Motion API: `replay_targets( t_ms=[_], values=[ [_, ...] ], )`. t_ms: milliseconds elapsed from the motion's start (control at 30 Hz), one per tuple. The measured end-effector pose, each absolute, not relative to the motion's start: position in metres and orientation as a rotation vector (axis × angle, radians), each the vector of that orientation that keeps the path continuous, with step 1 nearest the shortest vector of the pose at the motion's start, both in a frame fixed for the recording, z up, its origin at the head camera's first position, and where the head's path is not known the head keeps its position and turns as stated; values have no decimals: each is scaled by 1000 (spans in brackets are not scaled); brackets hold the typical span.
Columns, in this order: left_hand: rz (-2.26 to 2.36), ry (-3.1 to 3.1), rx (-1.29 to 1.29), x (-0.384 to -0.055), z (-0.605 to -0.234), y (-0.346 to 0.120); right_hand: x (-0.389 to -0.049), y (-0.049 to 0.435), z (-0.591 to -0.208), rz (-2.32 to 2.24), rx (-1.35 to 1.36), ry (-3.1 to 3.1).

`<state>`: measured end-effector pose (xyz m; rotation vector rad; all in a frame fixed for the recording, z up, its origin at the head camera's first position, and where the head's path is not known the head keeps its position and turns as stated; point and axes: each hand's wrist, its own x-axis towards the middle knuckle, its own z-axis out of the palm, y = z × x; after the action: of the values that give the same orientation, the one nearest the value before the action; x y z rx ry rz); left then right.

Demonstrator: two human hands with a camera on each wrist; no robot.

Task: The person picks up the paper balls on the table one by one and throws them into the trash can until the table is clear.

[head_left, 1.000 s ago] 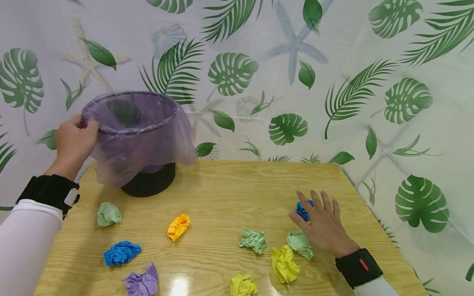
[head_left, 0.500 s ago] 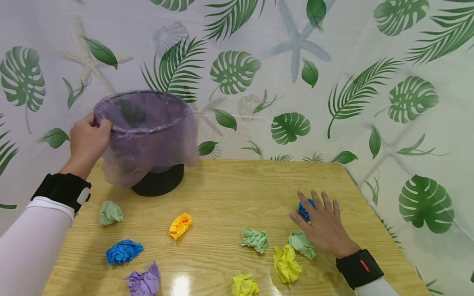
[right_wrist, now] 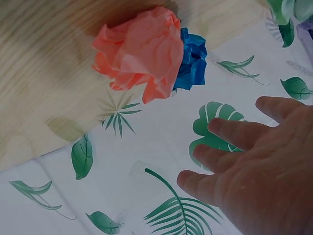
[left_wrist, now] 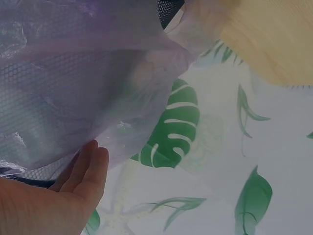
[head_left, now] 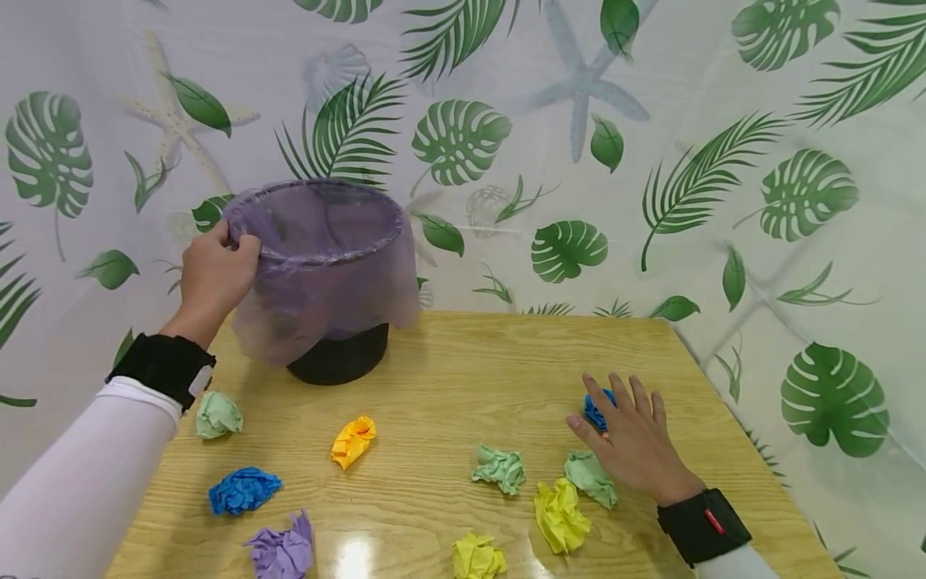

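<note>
Bin (head_left: pixel 329 265), purple-lined, stands at the table's (head_left: pixel 463 354) far left, its rim gripped by the left hand (head_left: pixel 213 273), while the right hand (head_left: pixel 629 438) lies flat, holding nothing, over a blue wad (head_left: pixel 595 412); all wads look ungathered.

Purple bin liner (head_left: pixel 325 265), leaf-patterned curtain (head_left: pixel 651 161), seemingly orange paper ball (right_wrist: pixel 139 51).

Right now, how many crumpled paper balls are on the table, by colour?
Green paper balls: 3
Yellow paper balls: 2
Blue paper balls: 2
Purple paper ball: 1
Orange paper ball: 1
Salmon paper ball, seen only from the right wrist: 1
Total: 10
</note>
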<state>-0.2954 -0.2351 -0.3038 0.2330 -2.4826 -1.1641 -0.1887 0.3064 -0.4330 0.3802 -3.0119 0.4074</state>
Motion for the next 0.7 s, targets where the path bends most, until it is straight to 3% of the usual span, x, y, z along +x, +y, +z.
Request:
replay_targets(
  t_ms=[700],
  values=[
    [-1173, -2498, 139, -303, -307, -162, -189, 311, -436, 400, 395, -3002]
  ],
)
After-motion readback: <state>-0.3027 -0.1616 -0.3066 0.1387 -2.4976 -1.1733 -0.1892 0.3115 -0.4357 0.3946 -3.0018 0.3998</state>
